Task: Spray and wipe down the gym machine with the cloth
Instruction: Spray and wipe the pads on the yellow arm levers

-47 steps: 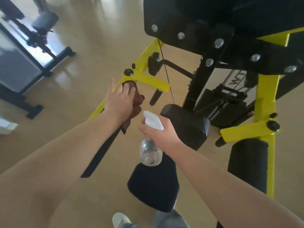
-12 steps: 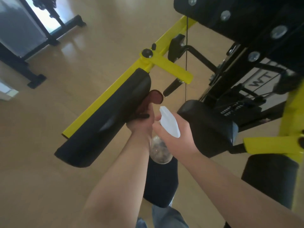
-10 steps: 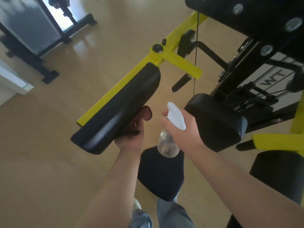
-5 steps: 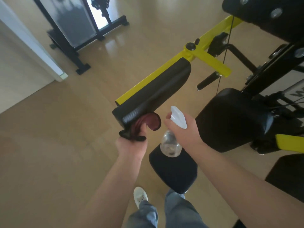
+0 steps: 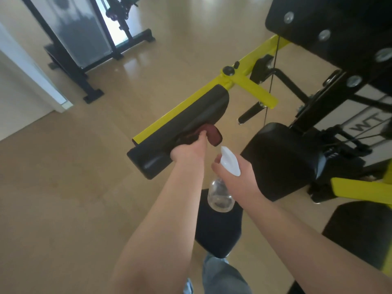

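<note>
Left hand [image 5: 188, 150] has the dark red cloth [image 5: 213, 134] bunched up in its fingers, pushed against the right edge of the black arm pad [image 5: 191, 122] on the gym machine [image 5: 252, 90]. Right hand [image 5: 239, 179] is just beside it, fingers wrapped round the clear spray bottle [image 5: 220, 198], white trigger on top, above the black seat [image 5: 218, 234].

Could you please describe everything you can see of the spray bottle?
The spray bottle has a white plastic trigger head and a clear, rounded body; its fill level is unclear. The right hand grips its neck, holding it in the air, tilted, nozzle pointing toward the black arm pad. Nothing else touches it.
</note>
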`<action>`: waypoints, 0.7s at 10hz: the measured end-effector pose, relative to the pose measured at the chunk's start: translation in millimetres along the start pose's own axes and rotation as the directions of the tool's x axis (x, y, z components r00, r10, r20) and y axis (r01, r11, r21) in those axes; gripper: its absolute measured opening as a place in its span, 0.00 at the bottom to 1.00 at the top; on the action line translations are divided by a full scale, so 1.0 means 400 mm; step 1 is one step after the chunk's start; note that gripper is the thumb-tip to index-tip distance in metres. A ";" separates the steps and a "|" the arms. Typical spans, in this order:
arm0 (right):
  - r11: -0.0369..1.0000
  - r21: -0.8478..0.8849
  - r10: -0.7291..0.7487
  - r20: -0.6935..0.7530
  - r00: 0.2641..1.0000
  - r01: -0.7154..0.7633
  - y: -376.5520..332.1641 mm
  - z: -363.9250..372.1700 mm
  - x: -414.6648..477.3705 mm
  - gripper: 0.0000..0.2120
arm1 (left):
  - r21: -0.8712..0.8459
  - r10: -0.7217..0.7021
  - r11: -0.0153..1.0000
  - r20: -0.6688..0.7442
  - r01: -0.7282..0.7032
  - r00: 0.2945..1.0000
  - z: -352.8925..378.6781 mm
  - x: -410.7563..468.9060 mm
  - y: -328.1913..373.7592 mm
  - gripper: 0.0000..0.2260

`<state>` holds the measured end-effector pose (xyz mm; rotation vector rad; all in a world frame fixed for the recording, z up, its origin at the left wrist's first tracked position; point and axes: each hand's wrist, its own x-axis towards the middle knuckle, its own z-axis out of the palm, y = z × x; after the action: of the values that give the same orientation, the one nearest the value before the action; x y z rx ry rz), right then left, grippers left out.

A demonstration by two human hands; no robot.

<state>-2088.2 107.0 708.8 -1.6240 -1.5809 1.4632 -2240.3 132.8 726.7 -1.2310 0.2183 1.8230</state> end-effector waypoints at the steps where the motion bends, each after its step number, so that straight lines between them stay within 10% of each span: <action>1: 0.992 -0.076 -0.096 0.049 0.994 0.100 0.032 -0.035 0.005 0.05 | 0.060 0.074 0.996 -0.070 -0.070 0.995 0.029 0.017 -0.074 0.24; 4: 0.994 -0.112 -0.010 -0.004 1.000 0.010 0.061 -0.085 0.057 0.07 | 0.358 0.205 0.921 -0.109 -0.154 0.973 0.020 0.098 -0.189 0.28; 7: 0.993 -0.104 -0.051 -0.020 0.998 0.049 0.015 -0.001 0.007 0.07 | 0.305 0.101 0.944 0.100 -0.127 0.990 -0.068 0.006 0.050 0.23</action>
<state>-2085.7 108.2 702.6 -1.6397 -1.6976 1.3524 -2237.8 106.8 704.9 -0.9359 0.5188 1.8498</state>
